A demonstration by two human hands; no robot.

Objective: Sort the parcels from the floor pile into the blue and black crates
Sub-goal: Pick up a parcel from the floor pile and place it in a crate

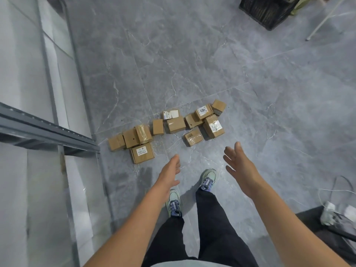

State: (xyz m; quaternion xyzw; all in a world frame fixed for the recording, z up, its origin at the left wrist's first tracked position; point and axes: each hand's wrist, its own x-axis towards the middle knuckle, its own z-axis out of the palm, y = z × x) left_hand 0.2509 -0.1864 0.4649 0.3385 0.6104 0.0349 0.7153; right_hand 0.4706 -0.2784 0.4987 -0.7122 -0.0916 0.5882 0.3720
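Several small brown cardboard parcels [174,124] lie in a loose row on the grey tiled floor ahead of my feet. A labelled parcel [142,152] is the closest one at the left, and a taped parcel [193,138] lies nearest my right hand. My left hand [170,173] is stretched forward with straight fingers and holds nothing. My right hand [238,163] is also spread and empty, above the floor just short of the pile. A black crate [266,11] stands at the far upper right, partly cut off. No blue crate is in view.
A glass partition with a dark metal frame [48,130] runs along the left. A white pole [325,19] leans beside the black crate. White cables and a power strip [328,210] lie on a dark mat at the lower right. My feet [208,180] stand behind the pile.
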